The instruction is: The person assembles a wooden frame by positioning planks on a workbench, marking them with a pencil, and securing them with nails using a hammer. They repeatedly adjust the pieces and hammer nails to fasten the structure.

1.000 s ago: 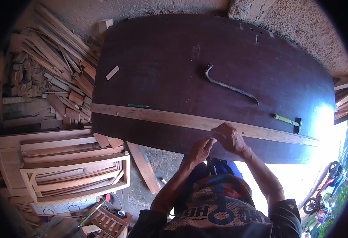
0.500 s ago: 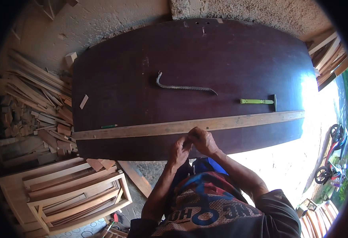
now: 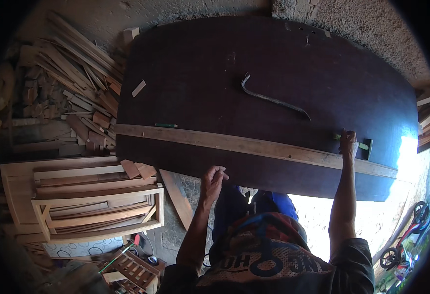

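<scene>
My right hand [image 3: 348,143] is closed around the yellow-green handle of a hammer [image 3: 366,146], whose dark metal head points to the right. The hammer is at the tabletop, just beyond a long wooden strip [image 3: 254,146]. My left hand [image 3: 213,180] hovers over the table's near edge with thumb and fingers pinched together; anything between them is too small to make out. A bent metal pry bar [image 3: 273,100] lies across the middle of the dark brown tabletop [image 3: 190,73]. Left of it are a green pencil [image 3: 166,125], by the strip, and a small flat wood piece [image 3: 138,88].
Scrap wood [image 3: 80,93] is piled left of the table. Below it lean pale wooden frames [image 3: 97,223], near a slatted wooden piece [image 3: 131,269] on the floor. A rough wall [image 3: 362,34] borders the far side. A motorcycle [image 3: 405,237] stands outside at right.
My hands were together over the strip and have parted. The right one has reached out to the hammer and grasped it; the left has drawn back leftward. The view has turned.
</scene>
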A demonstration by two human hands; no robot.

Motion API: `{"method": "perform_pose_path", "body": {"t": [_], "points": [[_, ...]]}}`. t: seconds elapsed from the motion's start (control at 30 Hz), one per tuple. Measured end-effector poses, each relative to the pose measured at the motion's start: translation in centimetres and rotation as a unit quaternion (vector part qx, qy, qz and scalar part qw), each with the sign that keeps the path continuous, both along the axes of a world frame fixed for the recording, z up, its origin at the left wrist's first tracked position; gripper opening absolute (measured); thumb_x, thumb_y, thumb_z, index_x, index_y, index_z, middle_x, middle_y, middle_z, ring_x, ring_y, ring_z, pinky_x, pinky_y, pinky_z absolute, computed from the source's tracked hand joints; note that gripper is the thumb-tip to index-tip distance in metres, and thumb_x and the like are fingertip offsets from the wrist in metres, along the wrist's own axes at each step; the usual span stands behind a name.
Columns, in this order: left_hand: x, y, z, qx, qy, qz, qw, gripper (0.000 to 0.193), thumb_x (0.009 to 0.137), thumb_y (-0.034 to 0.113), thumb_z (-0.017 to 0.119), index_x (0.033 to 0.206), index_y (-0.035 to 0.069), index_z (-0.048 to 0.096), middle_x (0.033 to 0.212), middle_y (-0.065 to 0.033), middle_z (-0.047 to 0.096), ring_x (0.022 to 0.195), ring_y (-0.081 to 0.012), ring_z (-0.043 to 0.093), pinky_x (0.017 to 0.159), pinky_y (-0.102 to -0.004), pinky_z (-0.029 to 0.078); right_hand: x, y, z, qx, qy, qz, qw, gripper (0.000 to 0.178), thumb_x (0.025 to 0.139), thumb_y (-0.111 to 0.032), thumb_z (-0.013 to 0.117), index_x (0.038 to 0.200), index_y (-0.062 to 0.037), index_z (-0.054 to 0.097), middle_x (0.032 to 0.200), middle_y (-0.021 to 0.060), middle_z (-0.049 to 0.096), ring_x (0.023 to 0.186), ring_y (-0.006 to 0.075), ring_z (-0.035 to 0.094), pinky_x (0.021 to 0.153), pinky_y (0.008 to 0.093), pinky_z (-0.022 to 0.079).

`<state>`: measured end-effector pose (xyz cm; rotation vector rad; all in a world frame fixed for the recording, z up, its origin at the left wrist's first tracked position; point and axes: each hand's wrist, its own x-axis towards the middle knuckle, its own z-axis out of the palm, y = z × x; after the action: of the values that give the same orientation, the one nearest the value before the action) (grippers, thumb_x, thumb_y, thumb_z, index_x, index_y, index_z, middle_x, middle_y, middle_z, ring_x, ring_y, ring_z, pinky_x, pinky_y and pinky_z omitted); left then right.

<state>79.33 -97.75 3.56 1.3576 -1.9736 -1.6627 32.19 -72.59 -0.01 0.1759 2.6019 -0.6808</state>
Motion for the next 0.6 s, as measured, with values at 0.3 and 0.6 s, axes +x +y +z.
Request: {"method": "perform_pose_path", "body": {"t": [0.3, 0.6], "points": [[-1.1, -6.8, -1.3, -0.034, 0.105, -0.028, 0.993, 0.013, 0.107, 0.012, 0.053, 0.108, 0.003, 0.062, 0.082, -0.0039, 0.073, 0.065, -0.0023, 0.054, 0.059, -0.0219, 0.042, -2.5, 8.7, -5.4, -0.364, 0.133, -0.305, 0.870, 0.048, 0.089, -0.010, 0.064, 0.133, -0.0045, 0.047, 0.087, 0.0104, 0.060, 0.069, 0.0171, 0.060, 0.052, 0.0309, 0.048], [0.9, -14.3, -3.8, 0.025, 0.200, -0.056, 0.978, 0.005, 0.107, 0.008, 0.048, 0.109, 0.004, 0.049, 0.088, -0.0092, 0.071, 0.082, -0.0111, 0.065, 0.081, -0.0273, 0.050, 28.8, -9.4, 4.9, -0.540, 0.061, -0.140, 0.828, 0.045, 0.105, -0.022, 0.058, 0.144, -0.0010, 0.047, 0.073, -0.0008, 0.051, 0.052, 0.0056, 0.048, 0.053, 0.0257, 0.049]]}}
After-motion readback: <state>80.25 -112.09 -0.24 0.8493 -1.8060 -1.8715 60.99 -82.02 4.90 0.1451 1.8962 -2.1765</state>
